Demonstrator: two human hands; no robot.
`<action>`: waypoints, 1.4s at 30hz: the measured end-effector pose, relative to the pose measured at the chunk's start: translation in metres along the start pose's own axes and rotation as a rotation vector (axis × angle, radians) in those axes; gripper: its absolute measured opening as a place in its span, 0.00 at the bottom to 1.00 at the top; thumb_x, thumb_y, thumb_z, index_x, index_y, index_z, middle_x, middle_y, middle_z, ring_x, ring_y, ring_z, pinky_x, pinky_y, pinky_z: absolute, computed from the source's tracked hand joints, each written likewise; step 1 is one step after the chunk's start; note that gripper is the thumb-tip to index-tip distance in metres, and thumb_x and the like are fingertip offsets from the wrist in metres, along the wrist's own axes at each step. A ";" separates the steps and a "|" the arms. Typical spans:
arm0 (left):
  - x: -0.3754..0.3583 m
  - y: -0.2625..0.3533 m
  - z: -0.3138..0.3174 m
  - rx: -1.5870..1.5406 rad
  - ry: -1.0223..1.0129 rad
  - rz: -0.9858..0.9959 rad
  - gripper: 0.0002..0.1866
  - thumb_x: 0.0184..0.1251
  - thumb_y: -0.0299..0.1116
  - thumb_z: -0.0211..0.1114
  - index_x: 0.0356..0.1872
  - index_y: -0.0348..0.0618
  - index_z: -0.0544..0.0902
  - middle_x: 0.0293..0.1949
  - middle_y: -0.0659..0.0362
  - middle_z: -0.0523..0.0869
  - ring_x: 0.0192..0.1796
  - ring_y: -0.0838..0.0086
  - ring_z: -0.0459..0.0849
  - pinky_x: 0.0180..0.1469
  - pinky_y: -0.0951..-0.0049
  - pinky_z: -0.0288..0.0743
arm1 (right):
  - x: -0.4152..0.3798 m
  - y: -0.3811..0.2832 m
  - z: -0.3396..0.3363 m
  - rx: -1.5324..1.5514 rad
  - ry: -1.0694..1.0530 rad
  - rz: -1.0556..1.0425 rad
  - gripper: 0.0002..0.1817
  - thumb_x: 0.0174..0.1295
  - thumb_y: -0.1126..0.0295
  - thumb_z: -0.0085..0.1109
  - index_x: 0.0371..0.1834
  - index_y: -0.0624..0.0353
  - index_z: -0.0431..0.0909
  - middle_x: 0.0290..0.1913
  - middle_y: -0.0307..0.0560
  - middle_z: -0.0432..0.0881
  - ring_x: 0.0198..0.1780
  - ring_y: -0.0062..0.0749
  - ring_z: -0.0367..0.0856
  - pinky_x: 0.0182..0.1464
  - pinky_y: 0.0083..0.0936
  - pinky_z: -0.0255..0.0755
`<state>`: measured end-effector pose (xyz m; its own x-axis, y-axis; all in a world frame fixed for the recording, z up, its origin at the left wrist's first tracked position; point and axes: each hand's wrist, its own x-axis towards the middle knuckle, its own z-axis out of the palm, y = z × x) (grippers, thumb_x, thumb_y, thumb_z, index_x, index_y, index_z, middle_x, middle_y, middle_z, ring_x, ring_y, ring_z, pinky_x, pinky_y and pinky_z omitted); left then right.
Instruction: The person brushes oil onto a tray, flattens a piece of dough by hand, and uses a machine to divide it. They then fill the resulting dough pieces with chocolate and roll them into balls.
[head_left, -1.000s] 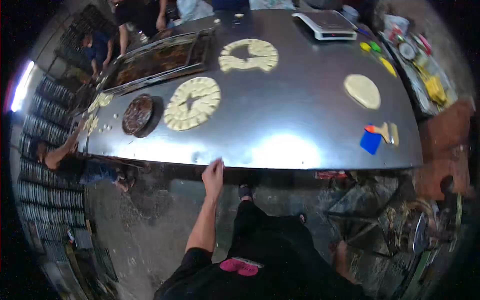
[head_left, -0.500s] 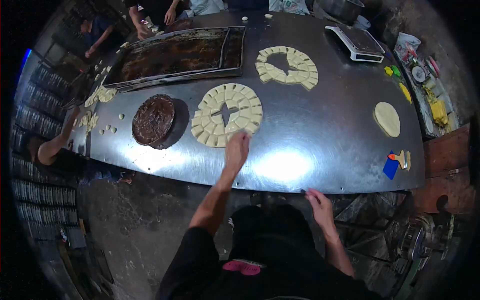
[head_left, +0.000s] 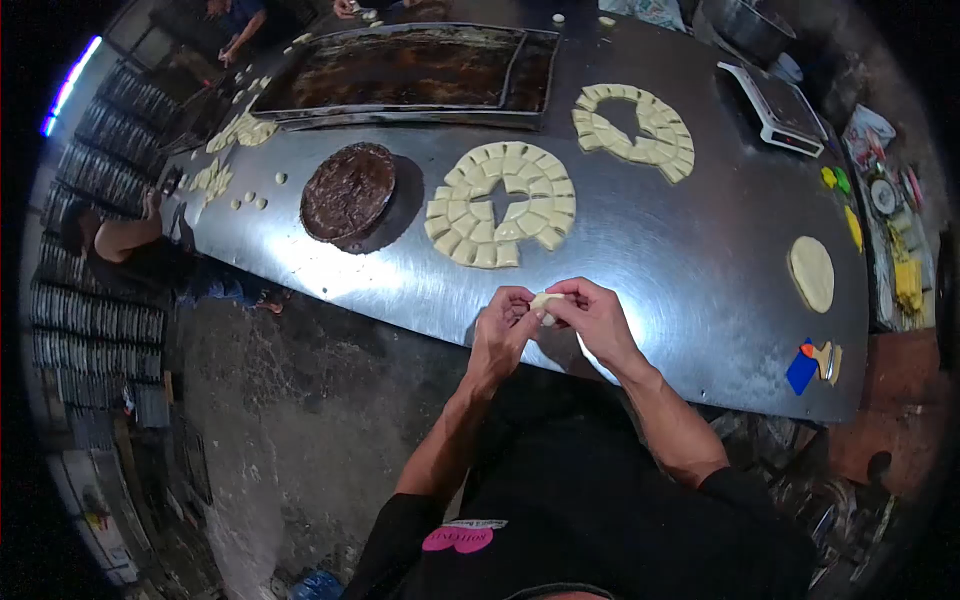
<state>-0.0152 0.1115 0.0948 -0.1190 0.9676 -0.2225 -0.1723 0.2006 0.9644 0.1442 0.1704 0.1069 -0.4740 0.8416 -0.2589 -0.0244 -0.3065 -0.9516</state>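
My left hand (head_left: 503,332) and my right hand (head_left: 596,322) meet over the table's near edge. Their fingertips pinch a small piece of pale dough (head_left: 546,300) between them, partly covered by the fingers. Beyond them lies a flat round of dough (head_left: 470,215), cut into many wedges around a star-shaped opening, with a gap in its near right rim. To its left sits a round bowl of dark brown filling (head_left: 347,195). A second cut dough ring (head_left: 672,140), with a section gone, lies farther back on the right.
A large dark baking tray (head_left: 400,75) stands at the back left, near dough scraps (head_left: 210,180). On the right are an uncut dough oval (head_left: 811,274), a blue scraper (head_left: 801,370), a brush (head_left: 825,358) and a scale (head_left: 775,105). A co-worker (head_left: 130,245) is at the left end.
My left hand has come back from the cut round's near edge with a dough piece. My right hand has risen to join it. The view has shifted, so the table sits differently.
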 end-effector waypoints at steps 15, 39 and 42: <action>0.063 0.015 -0.112 -0.203 -0.012 0.029 0.19 0.76 0.37 0.51 0.58 0.36 0.77 0.54 0.54 0.81 0.54 0.72 0.79 0.59 0.71 0.72 | 0.098 -0.008 0.111 0.633 0.078 0.001 0.25 0.65 0.75 0.57 0.65 0.60 0.65 0.46 0.48 0.81 0.49 0.30 0.80 0.54 0.25 0.75; 0.001 -0.009 -0.344 0.223 0.414 -0.120 0.15 0.71 0.32 0.58 0.55 0.38 0.79 0.46 0.56 0.84 0.45 0.76 0.81 0.48 0.76 0.74 | 0.324 -0.008 0.270 -1.336 -0.614 -0.457 0.22 0.53 0.80 0.53 0.54 0.54 0.74 0.43 0.52 0.84 0.46 0.50 0.82 0.46 0.40 0.76; 0.015 -0.014 -0.339 0.145 0.314 -0.137 0.16 0.73 0.32 0.56 0.56 0.37 0.78 0.48 0.56 0.84 0.49 0.73 0.82 0.49 0.74 0.75 | 0.320 -0.004 0.270 -1.391 -0.734 -0.600 0.20 0.55 0.79 0.50 0.52 0.55 0.75 0.40 0.59 0.83 0.44 0.54 0.82 0.44 0.43 0.75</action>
<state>-0.3461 0.0718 0.0293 -0.4022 0.8407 -0.3624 -0.0695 0.3667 0.9277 -0.2453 0.3210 0.0723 -0.9777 0.1917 -0.0853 0.2098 0.8933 -0.3975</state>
